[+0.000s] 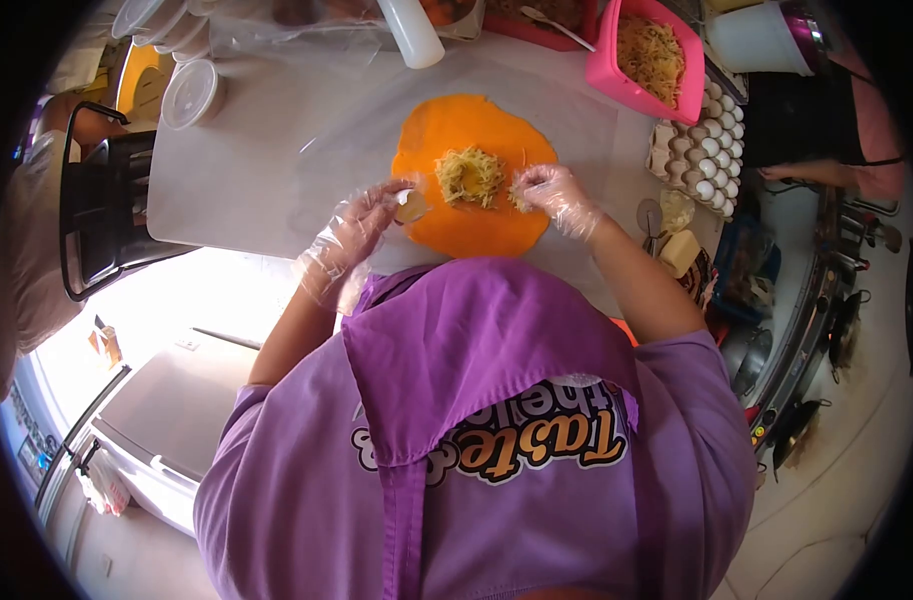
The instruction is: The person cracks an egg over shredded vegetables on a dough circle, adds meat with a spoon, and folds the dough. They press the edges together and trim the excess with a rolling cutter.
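Observation:
A round sheet of orange dough (pixel 476 232) lies flat on the worktable, with a ring of pale shredded filling (pixel 471 178) near its middle. The ring's centre looks yellow-orange; whether egg lies in it I cannot make out. My left hand (pixel 361 222), in a clear plastic glove, is closed around a cracked eggshell (pixel 410 206) at the dough's left edge. My right hand (pixel 556 195), gloved too, is over the dough's right side with its fingers pinched together. Some shreds show at those fingertips, just right of the ring.
A pink container (pixel 648 60) of shredded filling stands at the back right. Beside it are egg trays (pixel 711 150). A white squeeze bottle (pixel 412 35) is at the back, and lidded plastic tubs (pixel 191 95) sit far left. A person in a dark apron (pixel 801 115) stands right.

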Demonstrator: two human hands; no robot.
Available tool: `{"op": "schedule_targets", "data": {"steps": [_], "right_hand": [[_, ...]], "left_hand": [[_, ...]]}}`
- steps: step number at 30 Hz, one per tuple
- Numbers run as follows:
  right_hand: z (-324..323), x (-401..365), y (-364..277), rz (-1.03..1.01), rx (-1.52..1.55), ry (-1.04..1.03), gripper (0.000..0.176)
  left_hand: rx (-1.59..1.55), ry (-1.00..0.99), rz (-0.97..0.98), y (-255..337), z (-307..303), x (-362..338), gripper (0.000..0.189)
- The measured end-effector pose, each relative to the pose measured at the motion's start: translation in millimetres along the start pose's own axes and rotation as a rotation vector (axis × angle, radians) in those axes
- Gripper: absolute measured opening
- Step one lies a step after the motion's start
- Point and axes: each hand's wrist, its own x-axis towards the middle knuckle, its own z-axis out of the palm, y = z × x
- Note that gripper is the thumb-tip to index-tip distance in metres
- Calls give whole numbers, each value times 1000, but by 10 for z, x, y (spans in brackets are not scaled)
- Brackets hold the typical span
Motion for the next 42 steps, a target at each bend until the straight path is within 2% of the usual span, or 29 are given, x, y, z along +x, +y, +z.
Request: {"op": "schedule_targets", "data": {"steps": [2, 3, 6, 8, 9, 11, 12, 14, 15, 17, 18, 21, 24, 25, 27, 29, 31, 32, 34, 35, 37, 38, 40, 42], "right_hand": [[178, -114, -36, 33, -228, 33, 11], [246, -132, -39, 32, -228, 33, 11], [377, -191, -103, -14, -132, 84, 10], [406, -220, -213, 79, 221, 172, 14], [312, -187, -175, 79, 220, 169, 14], [55, -123, -129, 215, 424, -125, 17], [44, -118, -132, 215, 423, -125, 17], [28, -120, -175, -51, -278, 74, 14], [11, -118, -173, -51, -279, 75, 14], [-28, -98, -151, -316, -548, -23, 12], [-26, -74, -109, -316, -549, -24, 12], [70, -53, -83, -358, -909, -218, 9], [228, -61, -28, -414, -931, -179, 7], [243, -77, -37, -352, -851, -167, 6], [333, -85, -82, -333, -824, -97, 6], [335, -69, -72, -312, -794, -29, 6], [290, -15, -19, -178, -347, -185, 28], [287, -48, -66, -179, -346, -186, 28], [269, -133, -167, -478, -1002, 14, 56], [269, -115, -117, -477, -1002, 16, 56], [293, -56, 48, -574, -1066, 142, 76], [329, -32, 67, -574, -1067, 145, 76], [402, 12, 105, -583, -1018, 303, 76], [316, 95, 92, -609, -916, 257, 76]], "left_hand": [[-19, 2, 20, 22, 16, -14, 33], [-38, 4, 41, 25, 19, -17, 33], [-75, -8, 72, -85, 15, 17, 34], [-102, -2, 74, -151, 29, 24, 34], [-129, 3, 74, -163, 36, 17, 34], [-121, 27, 105, -143, 56, 5, 37], [-112, 48, 137, -135, 64, 5, 41], [-128, 41, 146, -183, 54, 19, 41], [-142, 36, 155, -199, 50, 25, 41], [-147, 34, 153, -206, 55, 31, 43], [-152, 33, 151, -196, 64, 32, 44], [-100, -20, 92, -99, 23, 6, 35], [-134, -14, 109, -130, 24, 24, 34], [-134, -13, 109, -170, 26, 33, 34], [-140, 29, 147, -225, 34, 48, 47], [-145, 27, 146, -224, 51, 51, 47], [-146, 27, 143, -211, 52, 49, 48], [-150, 34, 155, -225, 54, 54, 48], [-154, 41, 167, -262, 31, 64, 48], [-146, -6, 129, -274, -14, 65, 41], [-137, -59, 94, -288, -24, 80, 35], [-144, -51, 100, -253, -11, 73, 35], [-150, -42, 102, -194, 8, 58, 35], [-116, -24, 97, -154, 17, 50, 36]]}}
